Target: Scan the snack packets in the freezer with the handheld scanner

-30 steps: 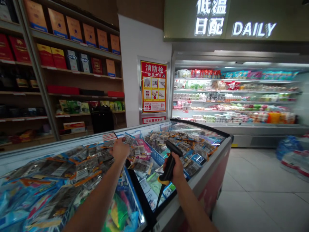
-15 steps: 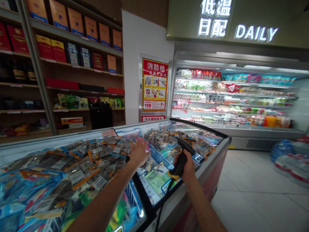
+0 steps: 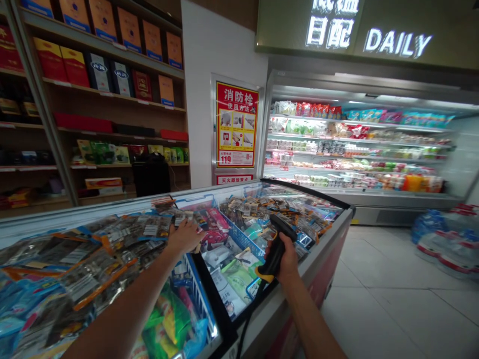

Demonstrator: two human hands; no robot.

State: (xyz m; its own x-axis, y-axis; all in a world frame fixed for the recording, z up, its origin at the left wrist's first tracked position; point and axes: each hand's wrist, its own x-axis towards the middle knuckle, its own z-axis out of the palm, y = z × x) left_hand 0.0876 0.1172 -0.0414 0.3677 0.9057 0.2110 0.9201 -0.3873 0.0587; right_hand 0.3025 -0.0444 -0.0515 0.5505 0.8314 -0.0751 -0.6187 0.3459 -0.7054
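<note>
My left hand [image 3: 185, 236] reaches over the chest freezer [image 3: 299, 294], palm down with fingers stretched out. It is at the black frame bar between the two glass sections, beside dark packets with blue and orange edges [image 3: 151, 227]. Whether its fingertips touch a packet I cannot tell. My right hand [image 3: 287, 260] is wrapped round the grip of a black and yellow barcode scanner [image 3: 276, 252], held upright above the freezer's front edge. Its black cable [image 3: 247, 326] hangs down in front. Pink packages [image 3: 217, 224] and green and white bags [image 3: 239, 271] show just right of the bar.
Blue baskets [image 3: 243, 239] divide the freezer's contents. Shelves with boxes [image 3: 142, 85] stand behind on the left. A lit chiller [image 3: 359, 144] runs along the back right, and bundled water bottles [image 3: 445, 244] stand on the tiled floor [image 3: 385, 284].
My left hand has moved left, from above the pink packages to the frame bar, uncovering them. The right hand keeps its hold on the scanner. The view has shifted slightly.
</note>
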